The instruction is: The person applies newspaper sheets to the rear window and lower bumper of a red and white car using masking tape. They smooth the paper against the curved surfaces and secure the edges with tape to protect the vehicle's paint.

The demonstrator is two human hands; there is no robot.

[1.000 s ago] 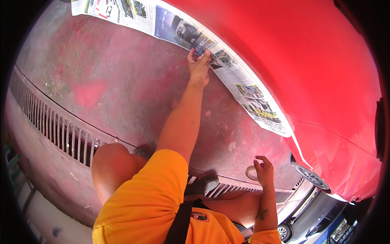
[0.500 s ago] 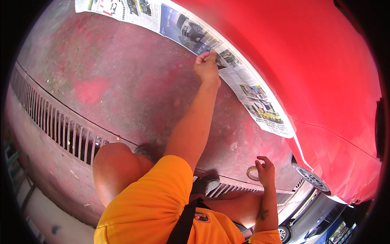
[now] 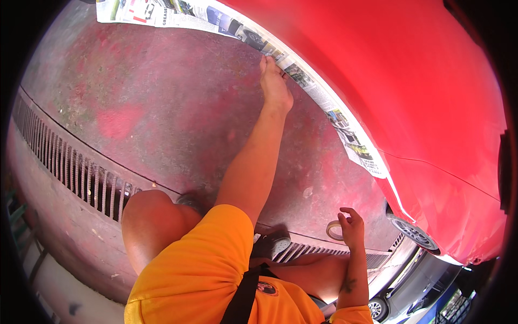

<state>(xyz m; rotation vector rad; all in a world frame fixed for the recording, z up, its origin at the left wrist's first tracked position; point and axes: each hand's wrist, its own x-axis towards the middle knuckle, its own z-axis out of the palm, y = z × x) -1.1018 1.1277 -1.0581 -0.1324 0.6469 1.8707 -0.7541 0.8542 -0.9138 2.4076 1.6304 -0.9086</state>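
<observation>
A strip of printed newspaper [image 3: 310, 89] runs along the lower edge of a red car body [image 3: 377, 70], its upper side bordered by a pale band. At the strip's loose lower edge is my left hand [image 3: 277, 89], arm stretched far forward. Its fingers look extended and touch the paper; some fingertips are hidden behind it. My right hand [image 3: 353, 229] stays low at the right, near my knee, with its fingers curled around a roll of masking tape [image 3: 334, 230]. The roll hangs off the fingers, away from the newspaper.
Concrete floor [image 3: 178, 102] with red paint stains lies under the car's side. A slotted drain grate [image 3: 81, 167] crosses it near my legs. A car wheel [image 3: 414, 235] shows at the right, with a grey car [image 3: 410, 286] beyond.
The newspaper's lower part has gone inward toward the car's underside, so the strip looks narrower. My left hand has moved slightly forward and its fingers have straightened. The right hand is nearly still.
</observation>
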